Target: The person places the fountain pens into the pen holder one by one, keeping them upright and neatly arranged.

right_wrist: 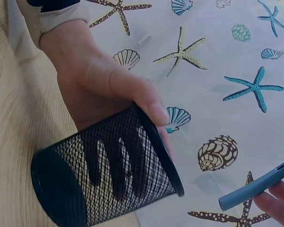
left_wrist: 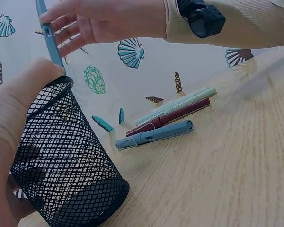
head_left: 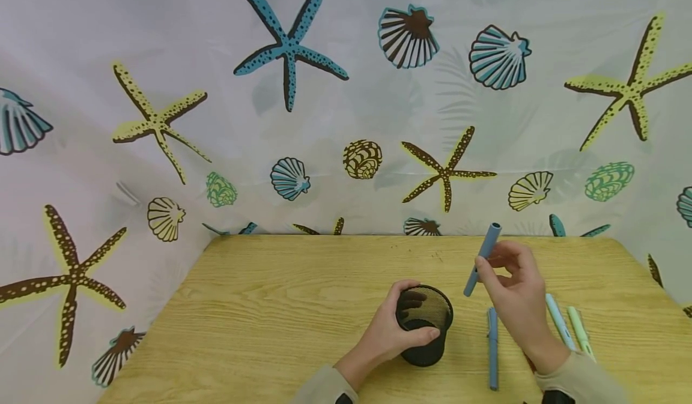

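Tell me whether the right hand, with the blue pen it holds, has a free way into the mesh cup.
Probably yes. The right hand holds the blue pen just beside the black mesh cup, whose mouth looks open and empty. The left hand grips only the cup's side and rim, so nothing seems to block the opening.

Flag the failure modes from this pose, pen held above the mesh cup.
1. The right hand pinches the blue pen tilted, its lower end outside the rim of the mesh cup; lowered like this, it may hit the rim or miss.
2. The left hand holds the cup tipped, thumb over the rim; the pen could strike the thumb.
3. The right forearm hangs over the loose pens and could sweep them.
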`<state>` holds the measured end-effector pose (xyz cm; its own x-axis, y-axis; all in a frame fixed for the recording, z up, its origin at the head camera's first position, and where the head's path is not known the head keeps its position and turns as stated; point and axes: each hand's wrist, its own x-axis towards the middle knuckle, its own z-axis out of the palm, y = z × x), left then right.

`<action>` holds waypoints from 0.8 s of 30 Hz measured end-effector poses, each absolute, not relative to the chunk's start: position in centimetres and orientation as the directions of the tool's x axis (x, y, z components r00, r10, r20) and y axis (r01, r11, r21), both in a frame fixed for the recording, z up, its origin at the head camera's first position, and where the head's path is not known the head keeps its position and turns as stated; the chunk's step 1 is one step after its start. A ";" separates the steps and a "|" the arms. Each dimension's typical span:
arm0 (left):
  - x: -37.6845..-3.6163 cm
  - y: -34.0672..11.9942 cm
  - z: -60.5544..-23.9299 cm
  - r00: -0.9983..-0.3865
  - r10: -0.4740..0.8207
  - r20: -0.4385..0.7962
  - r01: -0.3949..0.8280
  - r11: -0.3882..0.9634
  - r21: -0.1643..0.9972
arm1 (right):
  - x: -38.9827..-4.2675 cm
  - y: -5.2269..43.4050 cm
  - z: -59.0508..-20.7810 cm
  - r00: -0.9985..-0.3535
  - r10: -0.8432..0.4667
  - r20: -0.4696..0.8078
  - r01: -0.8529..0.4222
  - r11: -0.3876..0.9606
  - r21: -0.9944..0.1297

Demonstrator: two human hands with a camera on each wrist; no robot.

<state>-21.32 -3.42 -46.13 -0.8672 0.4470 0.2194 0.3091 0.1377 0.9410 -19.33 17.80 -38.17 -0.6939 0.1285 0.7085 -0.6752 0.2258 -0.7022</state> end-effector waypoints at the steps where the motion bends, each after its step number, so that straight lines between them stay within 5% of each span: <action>1: -21.3 -3.4 -46.1 -0.867 0.447 0.220 0.308 0.135 0.942 | -19.4 17.6 -38.1 -0.693 0.127 0.710 -0.678 0.220 -0.701; 12: -21.2 -3.4 -45.9 -0.866 0.445 0.226 0.310 0.124 0.943 | -19.7 15.6 -39.0 -0.626 0.060 0.778 -0.760 0.177 -0.625; 24: -21.1 -3.4 -45.9 -0.869 0.446 0.213 0.287 0.103 0.953 | -19.9 14.9 -40.6 -0.665 0.007 0.746 -0.730 0.200 -0.653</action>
